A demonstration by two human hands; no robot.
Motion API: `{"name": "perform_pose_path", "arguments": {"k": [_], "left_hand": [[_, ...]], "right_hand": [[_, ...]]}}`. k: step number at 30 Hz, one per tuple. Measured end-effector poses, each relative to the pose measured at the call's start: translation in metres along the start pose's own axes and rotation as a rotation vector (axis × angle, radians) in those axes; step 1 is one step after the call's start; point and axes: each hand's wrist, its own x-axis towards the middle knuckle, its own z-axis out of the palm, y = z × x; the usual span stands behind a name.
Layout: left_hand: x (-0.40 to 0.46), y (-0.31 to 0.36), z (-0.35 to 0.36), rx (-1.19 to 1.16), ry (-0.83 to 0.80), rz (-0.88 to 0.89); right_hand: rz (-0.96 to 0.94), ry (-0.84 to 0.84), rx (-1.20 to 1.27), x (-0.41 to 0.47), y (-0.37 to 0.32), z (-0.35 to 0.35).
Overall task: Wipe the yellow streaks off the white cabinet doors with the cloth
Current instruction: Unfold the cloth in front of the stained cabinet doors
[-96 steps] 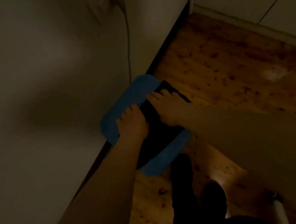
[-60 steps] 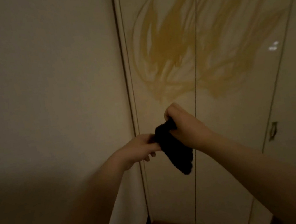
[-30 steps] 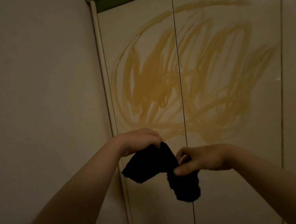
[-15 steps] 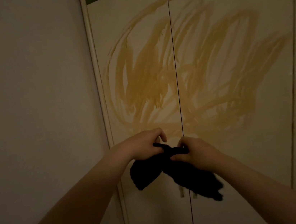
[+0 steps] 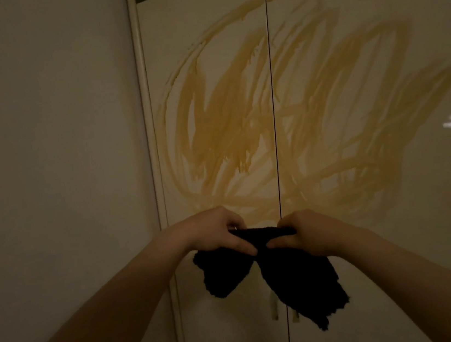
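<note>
The view, first aimed down at a blue pad on the wooden floor, now faces the white cabinet doors (image 5: 370,237), with the yellow streaks (image 5: 282,111) filling the upper centre and right of the frame. The dark cloth (image 5: 289,271), earlier pressed flat on that pad, now hangs at lower centre. The left hand (image 5: 215,231) and right hand (image 5: 307,232) now sit closer together than a second ago, each grip pinching the cloth's top edge, thumbs nearly meeting.

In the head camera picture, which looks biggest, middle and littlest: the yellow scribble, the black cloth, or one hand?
1. Yellow streaks, spread across both cabinet doors.
2. Black cloth.
3. Left hand and right hand, which look alike.
The cloth and hands are nearer the camera, so they look bigger than they are.
</note>
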Motion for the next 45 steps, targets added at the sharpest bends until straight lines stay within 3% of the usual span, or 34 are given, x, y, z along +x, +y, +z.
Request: {"name": "perform_pose_path", "arguments": {"k": [5, 8, 13, 16, 22, 29, 34, 38, 40, 43, 45], "left_hand": [[0.004, -0.007, -0.012, -0.273, 0.027, 0.097], [0.009, -0.007, -0.018, -0.415, 0.009, 0.091], [0.019, -0.017, -0.028, -0.509, -0.13, 0.083], [0.021, -0.024, -0.033, -0.491, -0.046, 0.087], [0.03, -0.038, -0.035, -0.392, 0.093, 0.031], [0.044, -0.037, -0.038, 0.07, 0.264, 0.012], [0.045, -0.035, -0.055, 0.084, 0.228, -0.035], [0.054, -0.033, -0.067, 0.18, 0.248, 0.001], [0.059, -0.034, -0.07, 0.25, 0.373, 0.034], [0.063, -0.041, -0.076, 0.363, 0.723, 0.144], [0.066, -0.045, -0.084, 0.477, 0.919, 0.125]], "right_hand": [[-0.089, -0.066, 0.048, 0.004, 0.0, -0.015], [-0.067, -0.191, 0.144, 0.006, 0.0, -0.024], [-0.049, -0.342, 0.468, 0.01, -0.003, -0.033], [-0.045, -0.326, 0.594, 0.016, -0.01, -0.033], [-0.055, -0.138, -0.031, 0.039, -0.023, -0.027], [-0.107, 0.166, -0.129, 0.056, -0.026, -0.024], [-0.106, 0.223, -0.323, 0.064, -0.025, -0.037], [-0.056, 0.415, -0.424, 0.075, -0.026, -0.045], [0.004, 0.507, -0.578, 0.082, -0.029, -0.052], [0.08, 0.585, -0.709, 0.089, -0.039, -0.069], [0.133, 0.6, -0.725, 0.095, -0.047, -0.084]]}}
